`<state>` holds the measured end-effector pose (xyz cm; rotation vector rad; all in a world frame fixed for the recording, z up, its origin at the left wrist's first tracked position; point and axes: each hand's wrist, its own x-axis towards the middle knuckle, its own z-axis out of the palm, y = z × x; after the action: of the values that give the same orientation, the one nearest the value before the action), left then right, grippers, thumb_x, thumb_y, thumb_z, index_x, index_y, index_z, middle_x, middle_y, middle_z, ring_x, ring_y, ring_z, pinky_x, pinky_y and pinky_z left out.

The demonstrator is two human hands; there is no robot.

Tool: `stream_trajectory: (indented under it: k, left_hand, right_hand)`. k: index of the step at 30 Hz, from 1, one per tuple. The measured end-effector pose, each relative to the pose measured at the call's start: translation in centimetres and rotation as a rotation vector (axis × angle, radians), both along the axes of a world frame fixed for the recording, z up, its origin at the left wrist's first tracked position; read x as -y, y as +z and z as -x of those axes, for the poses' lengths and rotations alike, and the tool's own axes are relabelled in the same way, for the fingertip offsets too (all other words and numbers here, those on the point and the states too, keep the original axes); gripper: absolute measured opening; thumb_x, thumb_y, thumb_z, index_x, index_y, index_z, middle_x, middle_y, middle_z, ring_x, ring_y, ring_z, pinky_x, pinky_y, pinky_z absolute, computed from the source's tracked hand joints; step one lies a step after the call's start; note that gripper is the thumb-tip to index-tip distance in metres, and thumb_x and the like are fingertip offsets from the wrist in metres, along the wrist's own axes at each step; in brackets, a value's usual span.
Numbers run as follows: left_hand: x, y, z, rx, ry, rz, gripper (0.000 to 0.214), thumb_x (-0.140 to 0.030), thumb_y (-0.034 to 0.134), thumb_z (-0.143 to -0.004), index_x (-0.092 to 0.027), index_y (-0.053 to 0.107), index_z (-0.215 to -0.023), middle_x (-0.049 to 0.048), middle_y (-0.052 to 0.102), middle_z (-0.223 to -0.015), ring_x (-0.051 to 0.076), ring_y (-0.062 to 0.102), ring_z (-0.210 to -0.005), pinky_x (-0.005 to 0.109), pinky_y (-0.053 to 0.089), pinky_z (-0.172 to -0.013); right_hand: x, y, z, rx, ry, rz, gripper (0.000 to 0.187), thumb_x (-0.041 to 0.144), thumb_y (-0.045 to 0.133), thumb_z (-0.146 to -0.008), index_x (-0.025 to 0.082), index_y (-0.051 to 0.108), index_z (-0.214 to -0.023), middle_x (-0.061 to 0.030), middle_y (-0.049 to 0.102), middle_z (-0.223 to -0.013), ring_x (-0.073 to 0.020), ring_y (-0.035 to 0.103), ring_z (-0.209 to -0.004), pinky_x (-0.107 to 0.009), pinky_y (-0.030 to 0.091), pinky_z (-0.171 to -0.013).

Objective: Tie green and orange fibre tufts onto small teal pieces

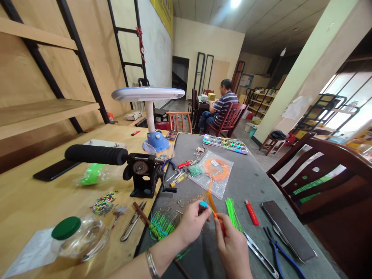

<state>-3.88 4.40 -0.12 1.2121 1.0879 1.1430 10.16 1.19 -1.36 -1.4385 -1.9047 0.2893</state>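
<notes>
Presently, at six o'clock over the grey mat [255,182], left hand [190,223] pinches a blue bead [204,204], right hand [232,248] pinches the orange cord [211,199] at its four o'clock; threading judged in hand, requiring steady alignment.

Left hand [192,223]: fingertips pinched on a small blue bead [203,204].
Right hand [232,248]: pinching an orange cord [213,205]; cord runs up to its coil in a clear bag [216,172].
Beside right hand: bundle of green strands [231,211], red lighter [251,212], phone [287,230], blue pliers [279,255].
Beside left hand: green bundle [159,226], small scissors [132,224].
Left bench: black hand-crank tool [139,170], loose beads [103,203], green-lidded jar [77,236], lamp [149,112].
Background: seated person [219,108].
</notes>
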Motion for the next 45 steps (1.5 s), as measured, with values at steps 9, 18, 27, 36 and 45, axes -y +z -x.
stream_trajectory:
  k: [9, 18, 27, 36, 45]
  left_hand:
    - [-0.1, -0.4, 0.1, 0.037, -0.054, 0.061, 0.028, -0.042, 0.061, -0.076, -0.016, 0.053, -0.070, -0.0053, 0.050, -0.057, 0.008, 0.039, -0.048, 0.022, 0.031, -0.048]
    - [-0.1, 0.1, 0.1, 0.084, -0.109, 0.150, 0.034, -0.048, 0.063, -0.073, -0.016, 0.050, -0.071, -0.0065, 0.050, -0.058, 0.004, 0.030, -0.040, 0.020, 0.023, -0.041]
    - [0.8, 1.3, -0.1, 0.058, -0.145, 0.059, 0.030, -0.045, 0.061, -0.076, -0.015, 0.055, -0.075, -0.0037, 0.054, -0.063, 0.005, 0.035, -0.040, 0.019, 0.025, -0.040]
    - [2.5, 3.8, 0.0, -0.190, -0.085, -0.184, 0.012, -0.022, 0.063, -0.072, -0.015, 0.063, -0.082, -0.0022, 0.055, -0.067, 0.007, 0.034, -0.048, 0.020, 0.029, -0.047]
    - [4.7, 7.2, -0.2, -0.433, -0.339, -0.534, 0.021, -0.021, 0.067, -0.074, -0.019, 0.068, -0.095, 0.0052, 0.068, -0.092, 0.016, 0.059, -0.076, 0.024, 0.043, -0.066]
  right_hand:
    - [-0.1, 0.0, -0.8, 0.039, 0.064, -0.010, 0.026, 0.036, 0.039, -0.094, 0.022, 0.061, -0.096, -0.0011, 0.070, -0.068, -0.0150, 0.067, -0.055, -0.020, 0.042, -0.051]
    - [0.1, 0.2, -1.3, -0.083, 0.110, 0.069, 0.025, 0.036, 0.041, -0.093, 0.021, 0.061, -0.096, -0.0026, 0.070, -0.072, -0.0148, 0.065, -0.059, -0.020, 0.043, -0.054]
    - [0.3, 0.4, -1.4, -0.723, 0.127, 0.442, 0.043, 0.057, 0.051, -0.082, 0.016, 0.058, -0.091, 0.0065, 0.046, -0.046, -0.0106, 0.042, -0.041, -0.020, 0.032, -0.042]
    - [3.1, 1.9, -3.3, -0.522, 0.098, 0.352, 0.043, 0.055, 0.046, -0.086, 0.016, 0.060, -0.093, 0.0061, 0.042, -0.052, -0.0108, 0.040, -0.047, -0.021, 0.032, -0.045]
    - [5.8, 4.8, -5.0, -0.152, 0.141, 0.166, 0.026, 0.038, 0.042, -0.092, 0.021, 0.061, -0.093, 0.0020, 0.059, -0.060, -0.0126, 0.052, -0.051, -0.021, 0.037, -0.050]
